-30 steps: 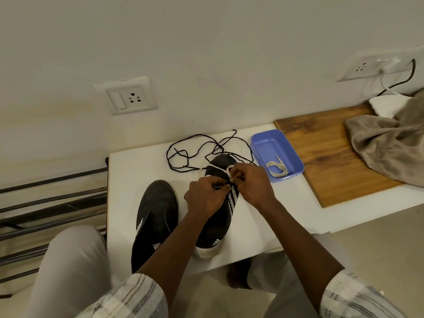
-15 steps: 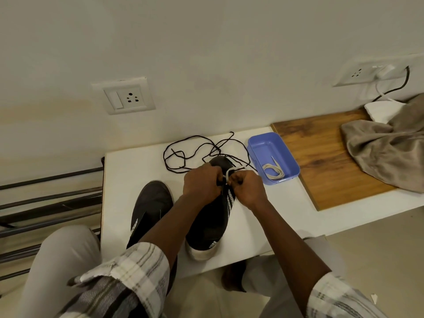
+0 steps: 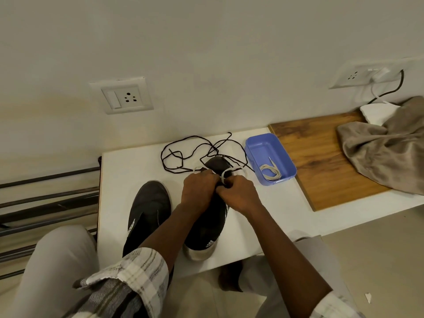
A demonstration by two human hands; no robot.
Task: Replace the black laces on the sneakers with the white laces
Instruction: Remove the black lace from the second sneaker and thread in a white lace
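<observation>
Two black sneakers stand on a white table (image 3: 128, 166). The left sneaker (image 3: 149, 210) has no lace that I can see. Over the right sneaker (image 3: 206, 226), my left hand (image 3: 198, 189) and my right hand (image 3: 238, 193) meet, both pinching a white lace (image 3: 226, 173) that loops near the shoe's toe end. The shoe's eyelets are hidden under my hands. Loose black laces (image 3: 183, 154) lie tangled on the table just beyond the toe. Another white lace (image 3: 270, 172) is coiled in a blue tray (image 3: 259, 143) to the right.
A wooden board (image 3: 316, 161) lies right of the tray with a brown cloth (image 3: 385, 152) heaped on it. Wall sockets (image 3: 125, 97) sit behind the table, one with a plugged cable (image 3: 394, 88). Metal rack bars (image 3: 46, 198) run at the left. My knees flank the table's near edge.
My hands have shifted up the right sneaker toward its toe and come together on the white lace. The left forearm has moved in over the left sneaker.
</observation>
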